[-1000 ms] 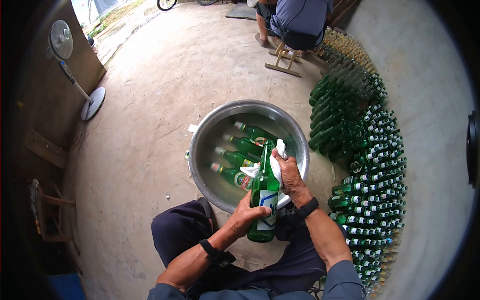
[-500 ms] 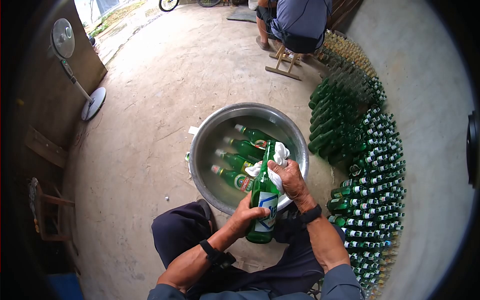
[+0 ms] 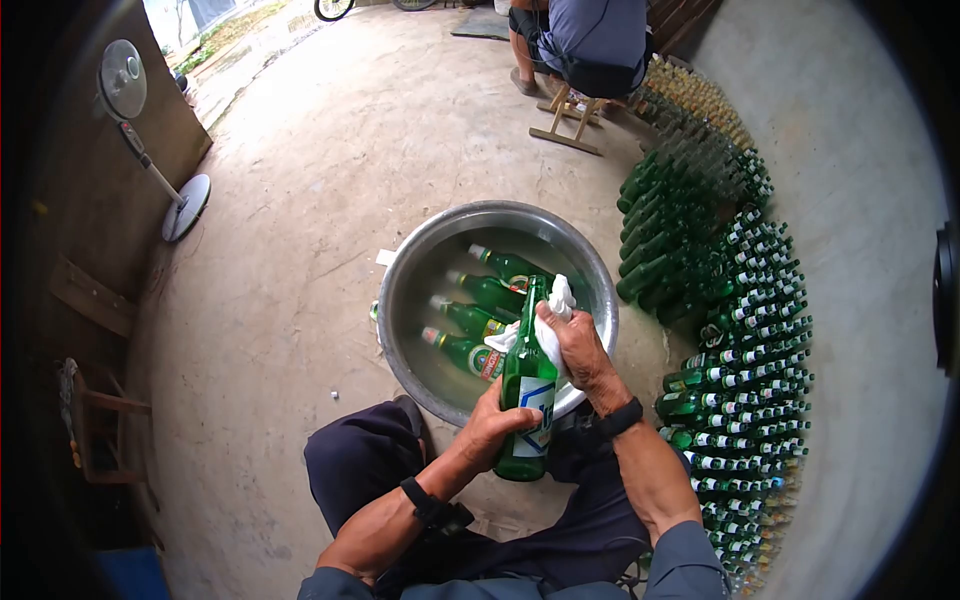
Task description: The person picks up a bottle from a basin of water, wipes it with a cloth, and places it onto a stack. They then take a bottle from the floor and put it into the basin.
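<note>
My left hand [image 3: 492, 425] is closed round the lower body of a green glass bottle [image 3: 522, 455] with a white and blue label. The bottle leans with its neck pointing away from me, over the near rim of a metal basin [image 3: 397, 370]. Higher up, my right hand [image 3: 580, 348] grips a white cloth [image 3: 562, 296] that wraps the bottle's shoulder and neck. Part of the cloth is hidden behind the bottle. In the basin's cloudy water lie several labelled green bottles [image 3: 463, 352], side by side, their necks toward the left.
Many green bottles [image 3: 745, 400] stand and lie in rows along the wall at right. Ahead, a person [image 3: 597, 45] sits on a wooden stool [image 3: 565, 135]. A standing fan [image 3: 185, 205] is at left, above a small wooden chair [image 3: 112, 402].
My right hand and the cloth have shifted slightly on the bottle's neck, and the cloth's upper end now sticks up more. The bottle has moved a little upward in view.
</note>
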`<state>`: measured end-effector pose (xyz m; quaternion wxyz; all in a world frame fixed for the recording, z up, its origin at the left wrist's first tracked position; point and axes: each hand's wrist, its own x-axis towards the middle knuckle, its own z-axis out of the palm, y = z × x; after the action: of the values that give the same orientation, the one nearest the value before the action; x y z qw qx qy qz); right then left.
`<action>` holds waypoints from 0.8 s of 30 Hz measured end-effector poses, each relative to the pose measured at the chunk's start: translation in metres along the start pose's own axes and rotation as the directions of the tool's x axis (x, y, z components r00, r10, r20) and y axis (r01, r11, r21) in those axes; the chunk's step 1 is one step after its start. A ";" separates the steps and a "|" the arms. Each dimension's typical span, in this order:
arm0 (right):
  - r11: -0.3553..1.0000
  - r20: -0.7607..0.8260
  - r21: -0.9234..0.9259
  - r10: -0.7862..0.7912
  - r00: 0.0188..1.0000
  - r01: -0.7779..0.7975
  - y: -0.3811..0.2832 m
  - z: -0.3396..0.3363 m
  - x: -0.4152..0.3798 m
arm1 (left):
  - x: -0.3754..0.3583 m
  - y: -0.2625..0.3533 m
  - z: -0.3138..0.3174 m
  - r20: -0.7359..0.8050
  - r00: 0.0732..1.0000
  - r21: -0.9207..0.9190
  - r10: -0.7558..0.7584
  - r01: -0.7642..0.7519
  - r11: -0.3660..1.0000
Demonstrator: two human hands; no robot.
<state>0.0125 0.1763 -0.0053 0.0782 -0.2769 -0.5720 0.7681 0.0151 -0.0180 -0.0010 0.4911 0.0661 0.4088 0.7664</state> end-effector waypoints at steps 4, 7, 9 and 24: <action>0.983 0.200 -0.139 -0.091 0.976 0.120 -0.010 -0.001 -0.013 | -0.002 0.007 0.001 0.008 1.000 -0.021 -0.028 0.028 0.999; 0.997 0.183 -0.075 -0.009 0.983 0.023 -0.003 -0.002 -0.006 | -0.002 0.006 -0.001 0.016 0.999 -0.012 -0.036 0.036 0.999; 0.999 0.104 0.046 0.005 0.995 -0.010 0.002 0.003 -0.002 | -0.002 0.003 -0.003 0.023 0.999 -0.009 -0.045 0.045 0.999; 0.996 -0.031 0.060 0.066 0.997 -0.064 0.010 0.003 0.007 | 0.001 -0.003 -0.005 0.034 0.997 -0.114 -0.064 0.067 0.991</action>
<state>0.0076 0.1735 -0.0166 0.0705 -0.3056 -0.5385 0.7820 0.0135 -0.0192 -0.0066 0.5252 0.0357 0.3584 0.7710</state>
